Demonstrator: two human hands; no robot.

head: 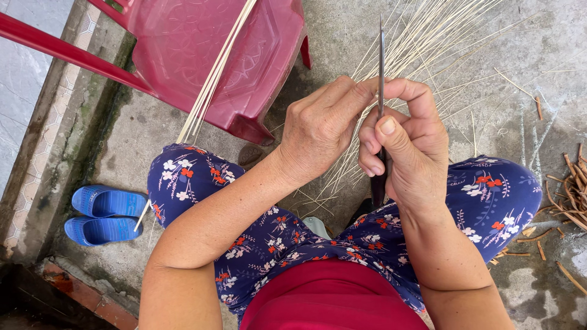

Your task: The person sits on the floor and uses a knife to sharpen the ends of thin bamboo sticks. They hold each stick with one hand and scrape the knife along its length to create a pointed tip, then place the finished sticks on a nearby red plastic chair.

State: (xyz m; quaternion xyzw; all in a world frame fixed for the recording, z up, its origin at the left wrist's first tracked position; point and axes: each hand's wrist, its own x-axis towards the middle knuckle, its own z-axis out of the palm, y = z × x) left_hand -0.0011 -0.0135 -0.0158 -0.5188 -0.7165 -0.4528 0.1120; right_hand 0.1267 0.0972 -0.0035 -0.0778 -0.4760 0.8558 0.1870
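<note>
My right hand point(408, 142) is closed around a dark-handled knife point(380, 91) whose thin blade points up and away from me. My left hand point(323, 125) presses in against the blade from the left, fingers curled; whatever it pinches there is hidden by the fingers. Behind both hands a spread of thin pale bamboo slivers point(428, 43) fans across the concrete floor. A bundle of longer pale strips point(211, 79) lies over my left knee and leans across the red plastic chair point(208, 55).
I sit with floral blue trousers point(489, 195) over both knees. A pair of blue sandals point(104, 214) lies at the left by a mossy tiled kerb point(55, 116). Brown bark scraps point(572, 189) litter the floor at the right.
</note>
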